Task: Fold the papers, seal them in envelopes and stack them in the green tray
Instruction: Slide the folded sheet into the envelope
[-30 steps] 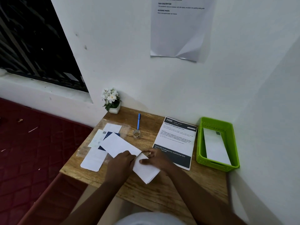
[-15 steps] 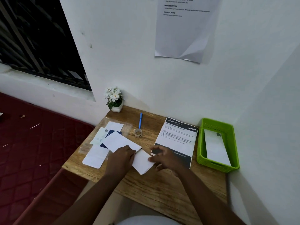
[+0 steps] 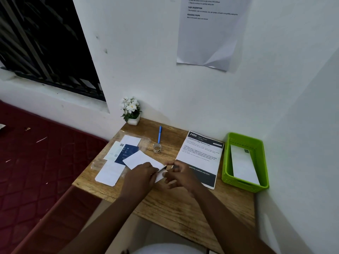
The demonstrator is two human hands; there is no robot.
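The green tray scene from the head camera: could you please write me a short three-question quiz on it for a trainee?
1. True or false: the green tray already holds one white envelope.
2. Which lies nearest the roll of tape? A) flower pot B) blue pen C) the tray
3. Fill in: the left hand and right hand both rest on a white ____ in the middle of the wooden desk.

Key: 1 true; 2 B; 3 paper, though whether it is a folded sheet or an envelope cannot be told.
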